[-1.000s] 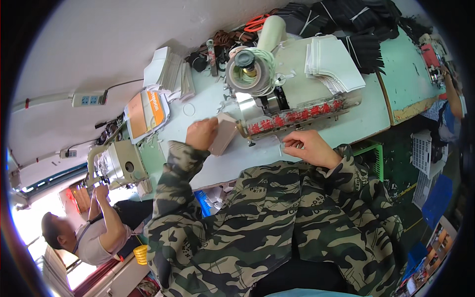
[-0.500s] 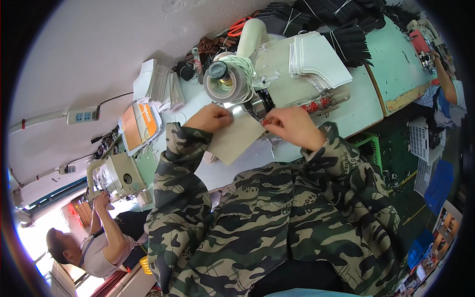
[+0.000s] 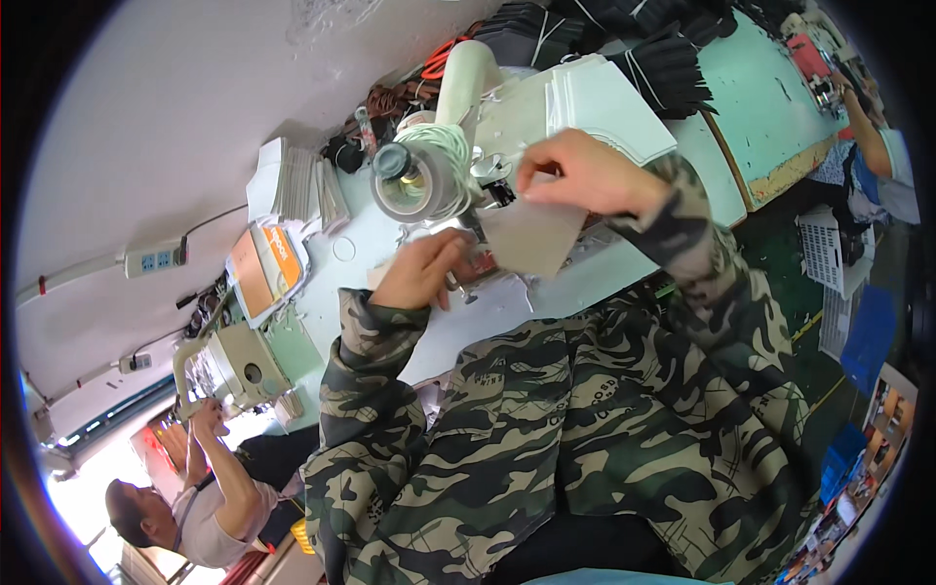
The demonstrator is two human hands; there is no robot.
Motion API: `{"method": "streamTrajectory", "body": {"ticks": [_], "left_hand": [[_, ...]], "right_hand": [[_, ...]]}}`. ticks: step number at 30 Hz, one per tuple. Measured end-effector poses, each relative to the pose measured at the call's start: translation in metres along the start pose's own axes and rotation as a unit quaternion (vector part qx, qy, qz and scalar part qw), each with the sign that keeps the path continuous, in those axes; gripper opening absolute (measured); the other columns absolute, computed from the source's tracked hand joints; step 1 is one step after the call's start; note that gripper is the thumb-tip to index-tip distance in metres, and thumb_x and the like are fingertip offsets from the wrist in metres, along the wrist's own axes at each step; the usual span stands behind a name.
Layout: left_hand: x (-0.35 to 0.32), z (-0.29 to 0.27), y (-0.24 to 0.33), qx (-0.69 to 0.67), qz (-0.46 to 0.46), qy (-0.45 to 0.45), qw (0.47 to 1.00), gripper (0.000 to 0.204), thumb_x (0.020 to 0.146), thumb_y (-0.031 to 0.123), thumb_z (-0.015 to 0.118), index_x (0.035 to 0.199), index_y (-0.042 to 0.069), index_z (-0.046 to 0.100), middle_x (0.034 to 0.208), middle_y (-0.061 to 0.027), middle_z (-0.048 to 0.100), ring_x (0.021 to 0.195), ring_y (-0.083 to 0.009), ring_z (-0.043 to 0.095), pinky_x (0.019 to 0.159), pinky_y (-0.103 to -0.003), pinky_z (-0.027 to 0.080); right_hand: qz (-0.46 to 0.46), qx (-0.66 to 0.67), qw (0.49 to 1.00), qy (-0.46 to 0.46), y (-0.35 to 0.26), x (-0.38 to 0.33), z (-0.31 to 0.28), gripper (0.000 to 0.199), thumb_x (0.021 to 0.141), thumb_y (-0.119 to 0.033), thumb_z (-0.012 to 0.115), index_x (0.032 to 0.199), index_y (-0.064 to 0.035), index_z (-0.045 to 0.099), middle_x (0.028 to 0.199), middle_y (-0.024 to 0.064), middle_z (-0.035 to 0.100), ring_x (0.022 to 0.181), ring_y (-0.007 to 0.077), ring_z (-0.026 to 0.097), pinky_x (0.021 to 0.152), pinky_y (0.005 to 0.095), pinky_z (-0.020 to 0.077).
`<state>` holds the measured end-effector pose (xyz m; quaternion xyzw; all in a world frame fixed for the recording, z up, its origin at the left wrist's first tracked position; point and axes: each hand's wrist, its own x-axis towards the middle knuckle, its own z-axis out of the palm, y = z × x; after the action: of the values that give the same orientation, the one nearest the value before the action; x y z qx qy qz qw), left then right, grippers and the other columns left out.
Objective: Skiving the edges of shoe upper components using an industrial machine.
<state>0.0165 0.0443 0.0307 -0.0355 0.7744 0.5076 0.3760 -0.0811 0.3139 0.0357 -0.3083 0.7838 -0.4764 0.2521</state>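
Observation:
A thin beige sheet (image 3: 536,237) hangs over the worktable in front of a pale green machine (image 3: 462,88). My right hand (image 3: 583,174) pinches its upper right edge between thumb and fingers. At the sheet's left, my left hand (image 3: 419,273) is half curled, with thumb and fingers apart and nothing plainly between them. Its fingertips are slightly blurred and close to the machine's metal working parts. A round drum (image 3: 402,198) with pale green cord (image 3: 450,156) coiled about it sits on the machine just beyond my hands.
White cut sheets (image 3: 614,107) lie stacked beyond my right hand, with tied black bundles (image 3: 663,78) behind. More pale pieces (image 3: 297,185) stand by the wall at left. Co-workers sit at machines on the far left (image 3: 210,497) and far right (image 3: 873,166).
The beige sheet has moved right and turned, carried by my right hand, which has risen. My left hand has come away from the sheet's top edge and moved nearer me.

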Motion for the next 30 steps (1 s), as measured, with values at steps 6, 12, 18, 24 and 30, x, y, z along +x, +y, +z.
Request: {"method": "streamTrajectory", "body": {"ticks": [6, 12, 18, 24, 30], "left_hand": [[-0.012, 0.008, -0.029, -0.095, -0.046, -0.047, 0.993, 0.035, 0.1, 0.029, 0.045, 0.1, -0.002, 0.062, 0.075, -0.0104, 0.064, 0.047, -0.016, 0.059, 0.044, -0.026, 0.044], [-0.001, -0.012, -0.028, 0.201, 0.055, 0.101, 0.973, 0.027, 0.092, 0.023, 0.051, 0.089, -0.002, 0.062, 0.075, -0.0235, 0.06, 0.069, -0.0392, 0.059, 0.067, -0.044, 0.046], [0.039, -0.003, -0.002, 0.278, 0.103, 0.091, 0.951, 0.035, 0.093, 0.026, 0.057, 0.084, -0.007, 0.064, 0.066, -0.0192, 0.06, 0.064, -0.029, 0.064, 0.06, -0.041, 0.048], [0.031, -0.028, -0.028, 0.215, 0.12, 0.161, 0.956, 0.025, 0.092, 0.026, 0.059, 0.094, 0.002, 0.064, 0.074, -0.0133, 0.063, 0.066, -0.027, 0.06, 0.06, -0.039, 0.047], [-0.005, -0.063, -0.149, 0.563, -0.077, 0.174, 0.805, 0.044, 0.079, 0.038, 0.073, 0.113, 0.014, 0.059, 0.096, -0.0135, 0.065, 0.08, -0.0357, 0.067, 0.067, -0.048, 0.052]], "right_hand": [[0.085, 0.101, 0.986, 0.097, 0.024, -0.052, 0.085, 0.015, 0.086, -0.009, 0.07, 0.097, 0.001, 0.068, 0.079, 0.0027, 0.068, 0.066, 0.0054, 0.058, 0.06, 0.0217, 0.0476], [0.206, 0.279, 0.933, 0.094, 0.019, -0.053, 0.124, 0.022, 0.081, -0.011, 0.071, 0.095, 0.0064, 0.069, 0.081, 0.0123, 0.072, 0.068, 0.0136, 0.067, 0.062, 0.0274, 0.0541], [0.227, 0.354, 0.898, 0.13, 0.023, -0.075, 0.098, 0.027, 0.085, -0.01, 0.071, 0.106, 0.006, 0.066, 0.086, 0.008, 0.07, 0.075, 0.0105, 0.065, 0.065, 0.0244, 0.0531], [0.09, 0.119, 0.966, 0.211, 0.03, -0.088, 0.036, 0.02, 0.085, -0.007, 0.069, 0.104, -0.0001, 0.069, 0.092, 0.006, 0.071, 0.077, 0.0106, 0.063, 0.069, 0.0265, 0.0511], [-0.034, -0.381, 0.852, 0.357, 0.025, -0.086, -0.031, 0.016, 0.081, -0.008, 0.069, 0.097, -0.0048, 0.067, 0.094, 0.0104, 0.067, 0.088, 0.0299, 0.063, 0.075, 0.0361, 0.0502]]}}
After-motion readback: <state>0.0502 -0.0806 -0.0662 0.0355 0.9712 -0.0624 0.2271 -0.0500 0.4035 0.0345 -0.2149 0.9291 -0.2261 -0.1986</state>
